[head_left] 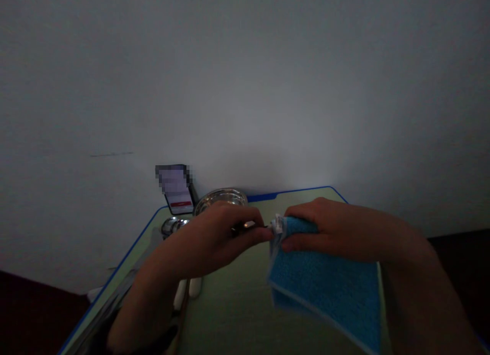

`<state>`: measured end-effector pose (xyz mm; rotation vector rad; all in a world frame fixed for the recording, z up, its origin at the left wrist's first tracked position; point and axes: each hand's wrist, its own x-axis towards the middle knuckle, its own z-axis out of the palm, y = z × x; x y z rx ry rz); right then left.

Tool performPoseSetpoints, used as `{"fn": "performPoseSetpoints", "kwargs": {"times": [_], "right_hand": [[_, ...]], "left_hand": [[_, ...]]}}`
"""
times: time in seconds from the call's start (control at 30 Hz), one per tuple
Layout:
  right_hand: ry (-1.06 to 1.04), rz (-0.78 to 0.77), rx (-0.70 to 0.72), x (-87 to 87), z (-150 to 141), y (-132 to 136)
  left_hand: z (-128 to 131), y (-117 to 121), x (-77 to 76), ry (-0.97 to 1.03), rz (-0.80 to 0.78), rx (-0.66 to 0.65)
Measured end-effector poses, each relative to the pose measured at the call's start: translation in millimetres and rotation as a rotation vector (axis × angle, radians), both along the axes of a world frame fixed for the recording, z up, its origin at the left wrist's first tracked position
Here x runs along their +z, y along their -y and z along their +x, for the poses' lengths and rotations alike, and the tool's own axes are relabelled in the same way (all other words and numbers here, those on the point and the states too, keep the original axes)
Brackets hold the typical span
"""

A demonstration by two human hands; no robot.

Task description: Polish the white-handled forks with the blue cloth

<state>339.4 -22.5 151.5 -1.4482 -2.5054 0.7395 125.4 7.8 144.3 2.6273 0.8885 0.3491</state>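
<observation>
My left hand [220, 235] is closed around a slim, shiny metal utensil [249, 224], most of it hidden by the fingers, so its kind does not show. A blue cleaning cloth [333, 294] with a pale edge and a small white tag is pinched in my right hand [329, 227]. The cloth's folded top is wrapped at or pressed against the right end of the utensil, close to my left fingertips. From there the rest of the cloth hangs down over the green tabletop [229, 314].
Behind my left hand is a round steel dish [222, 194]. A phone [178, 194] leans against the wall [268, 90]. Shiny rounded metal pieces [172, 226] lie at the left, and utensils with pale handles [195, 287] lie below my left wrist. Blue edging borders the table.
</observation>
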Motion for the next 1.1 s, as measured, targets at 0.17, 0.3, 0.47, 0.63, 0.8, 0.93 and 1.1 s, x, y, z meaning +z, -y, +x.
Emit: {"fn": "performPoseSetpoints", "kwargs": {"times": [0.17, 0.3, 0.47, 0.63, 0.8, 0.93, 1.1], "right_hand": [[-0.092, -0.006, 0.023, 1.7, 3.9, -0.3], [-0.098, 0.033, -0.001, 2.4, 6.9, 1.9], [-0.099, 0.080, -0.060, 2.1, 7.3, 3.1], [-0.127, 0.190, -0.147, -0.8, 8.1, 2.3], [-0.140, 0.204, -0.154, -1.4, 7.1, 1.9], [-0.139, 0.139, -0.135, -0.6, 7.0, 1.4], [-0.103, 0.073, -0.099, 1.6, 6.1, 1.4]], "left_hand": [[-10.6, -1.0, 2.0, 0.012, -0.036, 0.034], [-12.9, 0.0, 1.2, 0.006, -0.096, 0.064], [-12.5, 3.9, 0.7, 0.001, -0.119, 0.047], [-14.4, 7.6, 0.2, 0.019, -0.080, 0.043], [-16.7, 6.0, -2.2, 0.023, -0.128, 0.048], [-15.5, 3.2, -2.9, 0.023, -0.095, 0.060], [-12.0, 0.2, -3.1, 0.019, -0.050, 0.045]]}}
